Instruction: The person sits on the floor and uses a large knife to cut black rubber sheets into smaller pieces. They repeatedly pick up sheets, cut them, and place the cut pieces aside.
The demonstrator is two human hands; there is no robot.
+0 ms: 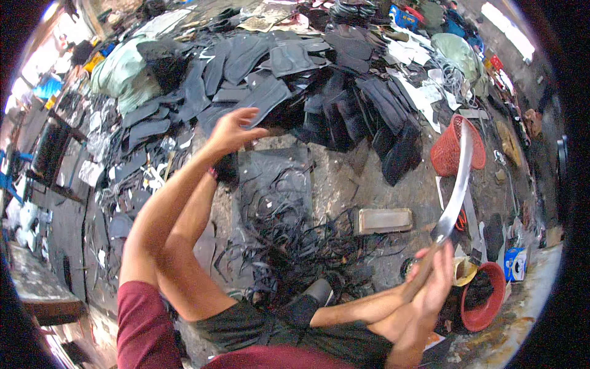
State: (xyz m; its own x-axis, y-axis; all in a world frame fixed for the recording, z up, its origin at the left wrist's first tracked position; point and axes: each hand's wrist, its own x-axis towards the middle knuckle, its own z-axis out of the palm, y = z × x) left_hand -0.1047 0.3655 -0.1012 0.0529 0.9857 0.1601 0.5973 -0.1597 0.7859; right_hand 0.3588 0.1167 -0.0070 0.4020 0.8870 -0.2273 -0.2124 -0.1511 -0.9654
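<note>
My left hand [236,130] is raised over the near edge of a heap of dark, flat, padded-looking pieces [243,58]. Its fingers are apart and nothing is in them. At the lower right, my right hand [437,280] is closed round the wooden handle of a long knife [458,190]. The curved, shiny blade points up and away, its tip in front of a red mesh basket [444,152]. Between my legs lies a grey board [255,169], partly covered by a tangle of thin black strips [276,212].
A pale rectangular block [385,220] lies on the floor right of the strips. Beside my right hand stand a red bowl [496,307] with dark contents and a blue box [515,263]. A light green sack [123,74] bulges at the far left, with white scraps [410,52] at the far right.
</note>
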